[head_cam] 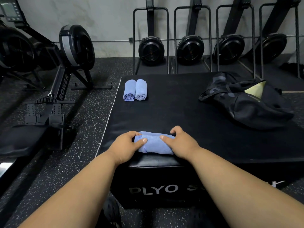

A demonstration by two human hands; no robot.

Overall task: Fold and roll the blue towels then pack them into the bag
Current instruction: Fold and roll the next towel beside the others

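At the near edge of the black plyo box point(181, 112), the left hand point(126, 145) and right hand point(181, 143) grip the ends of a rolled blue towel point(154, 143). Two rolled towels point(135, 90) lie touching side by side at the far left corner. The dark bag point(250, 102) sits open at far right.

Two bare forearms reach in from the bottom of the view, with no sleeves, watch or rings showing. The left hand point(126, 143) and the right hand point(180, 143) wear no gloves, and their thumbnails are short and unpainted.
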